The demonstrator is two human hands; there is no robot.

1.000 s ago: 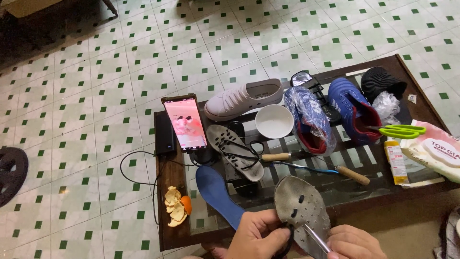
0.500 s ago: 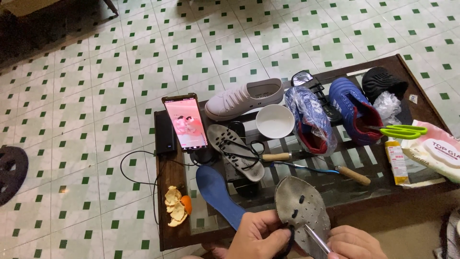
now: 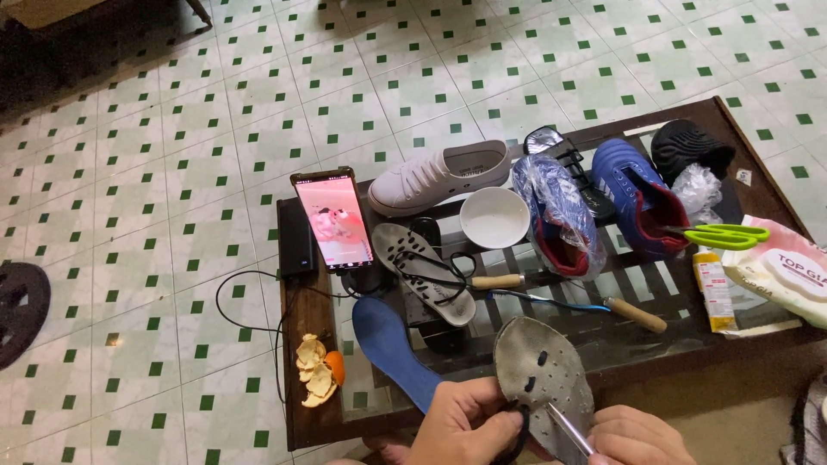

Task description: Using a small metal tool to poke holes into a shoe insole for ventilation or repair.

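- While the phone (image 3: 334,222) is glowing upright at the table's left end, orange peel (image 3: 315,372) is lying near that edge.
- Left hand (image 3: 465,424) is pinching the grey insole (image 3: 541,381); nothing has shifted in the last second, so the work is holding steady.
- White bowl (image 3: 494,217) is sitting empty mid-table.
- Right hand (image 3: 639,437) is gripping a thin metal tool (image 3: 568,429) against the insole.
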